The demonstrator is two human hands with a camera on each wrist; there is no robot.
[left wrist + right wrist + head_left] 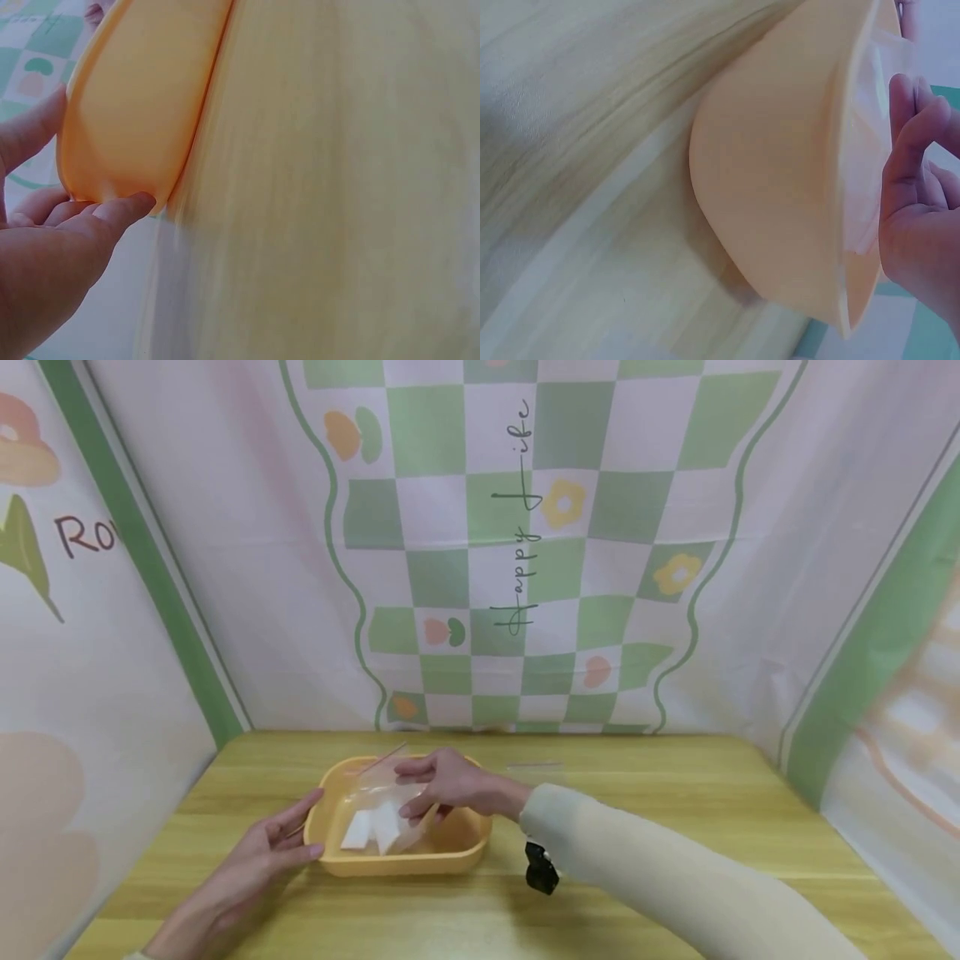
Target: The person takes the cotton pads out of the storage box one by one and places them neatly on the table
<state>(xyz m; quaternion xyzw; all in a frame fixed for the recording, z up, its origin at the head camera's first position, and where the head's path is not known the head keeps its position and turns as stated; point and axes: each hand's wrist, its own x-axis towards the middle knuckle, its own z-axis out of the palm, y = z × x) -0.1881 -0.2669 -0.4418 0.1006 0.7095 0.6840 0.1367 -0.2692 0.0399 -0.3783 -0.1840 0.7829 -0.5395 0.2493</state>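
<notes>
Remotely, I see on a wooden table (667, 781) backed by green-checked cloth (502, 568) the left hand (264, 850) gripping a yellow tub (401, 865), the right hand (446, 782) half-curled over clear plastic (367, 795) and white pieces (358, 829) inside, its hold unclear.

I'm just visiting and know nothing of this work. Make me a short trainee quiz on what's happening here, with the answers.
1. Multiple choice: what is the left hand holding?
A) A spoon
B) The end of the orange tub
C) A pair of scissors
2. True or false: the white pieces lie inside the tub.
3. Read and reply: which two words are written down the middle of the green checked backdrop?

Key: 1. B. 2. True. 3. "Happy Life".
</notes>
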